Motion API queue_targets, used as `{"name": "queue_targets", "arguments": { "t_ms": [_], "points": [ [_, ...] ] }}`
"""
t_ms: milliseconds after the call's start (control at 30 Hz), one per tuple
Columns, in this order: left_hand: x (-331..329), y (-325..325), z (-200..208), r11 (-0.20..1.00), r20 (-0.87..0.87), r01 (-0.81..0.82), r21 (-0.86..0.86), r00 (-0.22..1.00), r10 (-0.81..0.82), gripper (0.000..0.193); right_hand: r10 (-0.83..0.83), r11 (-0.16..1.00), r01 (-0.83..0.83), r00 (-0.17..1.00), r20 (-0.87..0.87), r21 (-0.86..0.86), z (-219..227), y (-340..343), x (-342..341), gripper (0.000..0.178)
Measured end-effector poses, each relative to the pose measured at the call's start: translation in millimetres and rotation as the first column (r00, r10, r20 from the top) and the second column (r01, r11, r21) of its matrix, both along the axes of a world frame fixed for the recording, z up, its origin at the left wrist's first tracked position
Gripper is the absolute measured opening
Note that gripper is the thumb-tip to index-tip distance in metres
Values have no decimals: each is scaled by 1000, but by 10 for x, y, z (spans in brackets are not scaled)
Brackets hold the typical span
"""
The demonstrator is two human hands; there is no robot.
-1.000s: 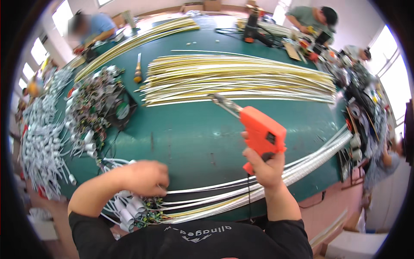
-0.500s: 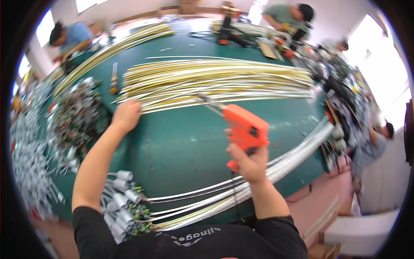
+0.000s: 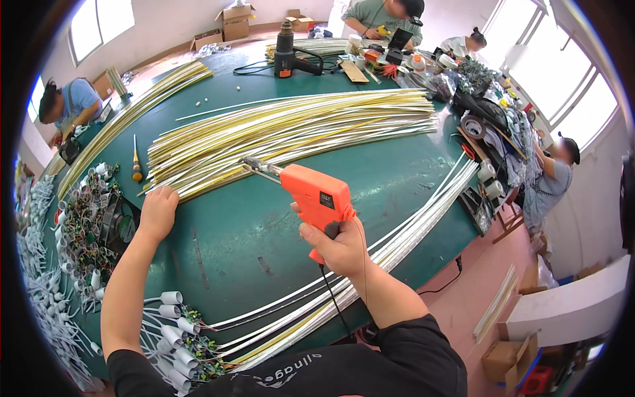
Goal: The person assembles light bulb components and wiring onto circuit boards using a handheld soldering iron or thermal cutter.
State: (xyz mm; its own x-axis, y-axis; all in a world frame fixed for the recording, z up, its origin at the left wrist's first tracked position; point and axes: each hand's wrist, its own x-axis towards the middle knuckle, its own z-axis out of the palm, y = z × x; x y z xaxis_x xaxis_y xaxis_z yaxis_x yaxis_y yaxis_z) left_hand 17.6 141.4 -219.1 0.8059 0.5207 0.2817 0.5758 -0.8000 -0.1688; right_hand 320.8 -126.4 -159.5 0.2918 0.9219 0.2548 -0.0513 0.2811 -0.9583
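Note:
My right hand (image 3: 340,248) is wrapped round the grip of an orange soldering gun (image 3: 317,195). Its metal tip points left, over the near side of a wide bundle of thin white and yellow strips (image 3: 291,129). A thin reddish wire hangs at the gun's back, and a dark cord runs down from the handle. My left hand (image 3: 159,212) is closed at the bundle's near left end, touching the strip ends; what its fingertips pinch is hidden. Nearest my left forearm are white cylindrical parts (image 3: 173,336) with wires and small green boards, joined to long white strips (image 3: 410,221).
The green table (image 3: 231,245) also bears a brush-like tool (image 3: 136,169), a pile of wired boards (image 3: 83,231) and a black heat gun (image 3: 286,56). More strips (image 3: 132,119) lie at the far left. Clutter fills the right edge. Several other people work around the table.
My view has turned and steadied, so the table things stand further left. The soldering gun stays in my right hand, its tip over the strips; my left hand stays at the bundle's end.

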Motion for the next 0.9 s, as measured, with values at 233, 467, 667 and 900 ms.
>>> {"name": "queue_targets", "arguments": {
  "t_ms": [233, 467, 667, 900],
  "points": [
    [-24, -97, 146, 989, 142, -73, -125, 986, 91, 5, 28, 999, -27, 999, -29, 19, 30, 6, 32, 39],
    [-134, -150, 253, 353, 197, 45, -935, 892, 407, 9, 3, 998, -3, 1000, -11, 55, 14, 0, 28, 40],
    [-332, -374, 244, -243, -16, 113, -963, 882, 472, 9, -76, 982, 66, 996, 49, 178, -89, 58, 36, 39],
    [-175, -663, 346, 8, -69, -78, -997, 918, 391, 12, -198, 974, 200, 980, -33, 105, 10, 14, -24, 48]
  ]
}}
